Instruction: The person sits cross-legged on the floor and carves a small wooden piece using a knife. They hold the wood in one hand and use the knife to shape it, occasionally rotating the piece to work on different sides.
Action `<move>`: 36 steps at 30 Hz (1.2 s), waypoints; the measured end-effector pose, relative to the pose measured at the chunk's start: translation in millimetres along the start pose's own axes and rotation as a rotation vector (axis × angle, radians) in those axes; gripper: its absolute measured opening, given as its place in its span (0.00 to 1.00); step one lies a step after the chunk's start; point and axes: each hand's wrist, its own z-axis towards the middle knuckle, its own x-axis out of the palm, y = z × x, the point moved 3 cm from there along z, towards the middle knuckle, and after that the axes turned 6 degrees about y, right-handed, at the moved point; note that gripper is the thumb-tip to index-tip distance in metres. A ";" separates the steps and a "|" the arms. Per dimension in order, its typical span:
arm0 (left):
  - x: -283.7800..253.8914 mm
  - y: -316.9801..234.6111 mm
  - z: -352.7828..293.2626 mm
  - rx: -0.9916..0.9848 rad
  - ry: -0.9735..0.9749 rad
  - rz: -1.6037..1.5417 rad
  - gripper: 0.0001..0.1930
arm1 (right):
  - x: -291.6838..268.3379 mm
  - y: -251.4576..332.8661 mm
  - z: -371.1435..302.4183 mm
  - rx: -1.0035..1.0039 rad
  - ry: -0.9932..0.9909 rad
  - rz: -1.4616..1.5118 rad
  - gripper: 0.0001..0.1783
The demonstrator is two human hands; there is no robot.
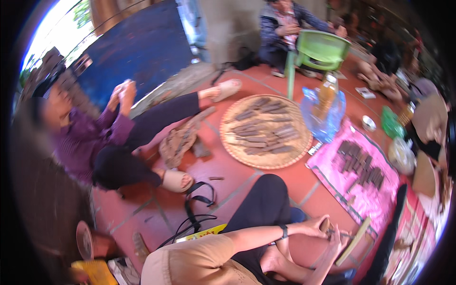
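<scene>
Two hands: left hand [309, 227] grasping brown piece [325, 224]; right hand [337, 243], can't tell grip.
Wooden strip [353, 241]: right of right hand, the nearer one; long axis slants up-right.

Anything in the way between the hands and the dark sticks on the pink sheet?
Nothing visible. From the left hand and right hand, just red tiled floor and the near edge of the pink sheet lead to the dark sticks. The pale strip beside the right hand is off to the right.
</scene>
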 end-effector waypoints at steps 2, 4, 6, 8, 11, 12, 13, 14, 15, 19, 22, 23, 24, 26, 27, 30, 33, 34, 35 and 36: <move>-3.4 12.8 -4.3 0.015 -0.053 -0.014 0.53 | 18.1 2.5 -6.6 0.019 0.132 -0.057 0.08; -6.3 9.4 -0.7 -0.086 0.001 0.028 0.56 | 29.0 16.3 -10.4 -0.006 0.089 -0.011 0.07; -7.9 1.4 -1.9 -0.116 0.039 0.040 0.57 | 31.5 20.9 -11.0 0.014 0.007 -0.043 0.07; -7.9 -0.7 -0.5 -0.101 0.051 0.064 0.58 | 42.4 33.5 -14.3 0.012 -0.012 -0.023 0.07; 0.0 23.6 8.8 0.085 0.009 -0.034 0.57 | 39.4 34.8 -13.9 0.029 -0.041 0.006 0.06; 2.0 16.1 4.7 0.079 0.014 -0.052 0.56 | 41.1 34.2 -13.8 0.022 -0.024 -0.022 0.06; -8.7 12.1 0.6 0.043 0.016 -0.063 0.54 | 41.7 24.6 -9.2 0.007 0.004 -0.043 0.06; -7.1 2.6 5.6 0.024 0.058 -0.085 0.53 | 35.2 25.0 -6.3 -0.025 -0.007 -0.065 0.07; -5.6 -4.4 7.8 0.002 0.093 -0.118 0.51 | 30.8 24.0 -3.5 -0.049 -0.014 -0.074 0.07; -2.4 1.0 4.4 -0.097 0.180 -0.201 0.55 | 33.1 21.7 -3.7 0.014 -0.029 0.004 0.07; -0.5 -0.6 8.1 -0.132 0.216 -0.174 0.57 | 24.8 19.5 -3.3 0.111 -0.028 0.107 0.06; 1.3 -3.9 10.1 -0.131 0.222 -0.152 0.57 | 20.0 17.6 -5.5 0.117 -0.072 0.167 0.07; -0.1 -6.1 8.8 -0.129 0.210 -0.128 0.57 | 26.0 22.0 -6.1 0.127 -0.097 0.229 0.07; -2.4 -4.9 6.2 -0.146 0.197 -0.102 0.57 | 33.3 29.2 -8.2 0.142 -0.123 0.282 0.06; -2.4 -6.5 5.4 -0.157 0.197 -0.105 0.56 | 33.0 28.5 -8.6 0.137 -0.113 0.232 0.06; -2.6 -7.8 4.9 -0.177 0.193 -0.106 0.56 | 33.7 28.4 -10.2 0.120 -0.067 0.114 0.05; -2.6 -4.6 6.4 -0.175 0.184 -0.103 0.55 | 37.4 28.8 -13.5 0.072 -0.008 0.100 0.04; -2.2 -5.7 6.7 -0.178 0.179 -0.108 0.54 | 37.3 24.3 -13.2 0.038 0.009 0.121 0.05; -1.9 -7.1 7.4 -0.181 0.174 -0.114 0.54 | 36.7 21.1 -13.1 0.004 0.025 0.141 0.05; -2.7 -8.5 7.2 -0.189 0.176 -0.121 0.53 | 36.6 22.4 -11.1 0.026 -0.003 0.094 0.05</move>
